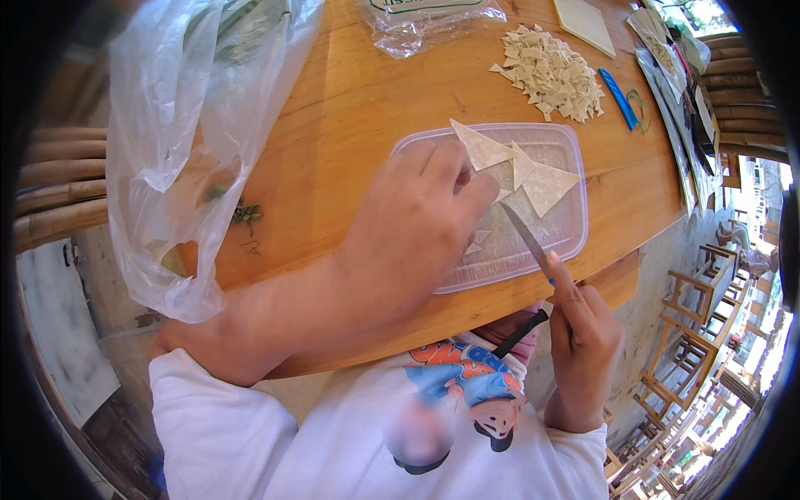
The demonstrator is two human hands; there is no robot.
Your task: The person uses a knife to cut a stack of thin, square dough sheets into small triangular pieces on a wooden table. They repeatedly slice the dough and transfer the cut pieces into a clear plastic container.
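My right hand (584, 331) grips a small knife (528, 234) with a bit of blue at its handle. The blade points up and left over a translucent plastic lid (572, 187). Above the lid's left part, my left hand (419, 206) is curled, thumb near the knife tip. A pale scrap shows beside that thumb, but the fingertips are hidden, so whether they hold it is unclear. Thin cream triangles of dough sheet (550, 184) lie across the far half of the lid, one overhanging its rim. A few small cut bits (478, 240) rest beside my left hand.
Beyond the lid is a heap of small cut pieces (553, 72), near a square pale slab (584, 25). A long blue object (617, 99) and green string (637, 109) lie rightward. A clear plastic bag (181, 156) hangs at left by green sprigs (245, 212). Packets (681, 125) line the right edge.
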